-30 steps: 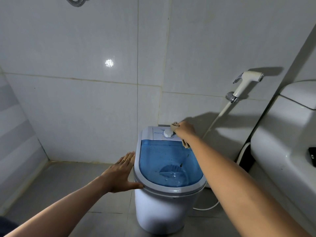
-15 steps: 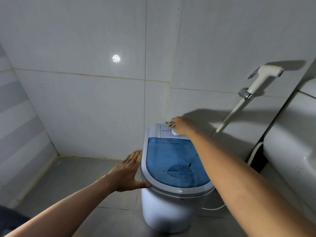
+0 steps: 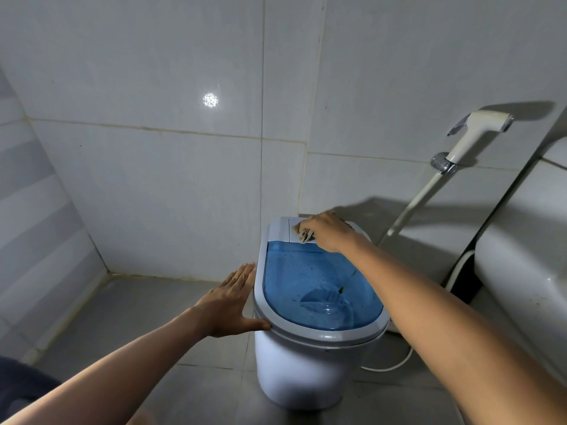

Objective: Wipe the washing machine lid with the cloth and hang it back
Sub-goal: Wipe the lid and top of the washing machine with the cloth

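Cloth shifted left across control panel vs 1 s ago, gripped in R hand. L hand flat, fingers straight, bracing washing machine lid rim. Wiping step underway; next: sweep toward blue window.

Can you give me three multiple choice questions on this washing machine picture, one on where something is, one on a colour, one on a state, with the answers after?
1. Where is the cloth?
A. On the white panel at the far end of the machine
B. On the floor
C. Draped over the sprayer

2. What colour is the see-through lid?
A. Red
B. Blue
C. Green

3. How is the left hand?
A. Balled in a fist in the air
B. Gripping the cloth
C. Flat, fingers straight, against the machine's side

Answers:
1 A, the right hand holds the cloth on the control panel behind the lid.
2 B, the lid is clear blue inside a grey rim.
3 C, the fingers lie straight along the washing machine and the thumb rests at its rim.
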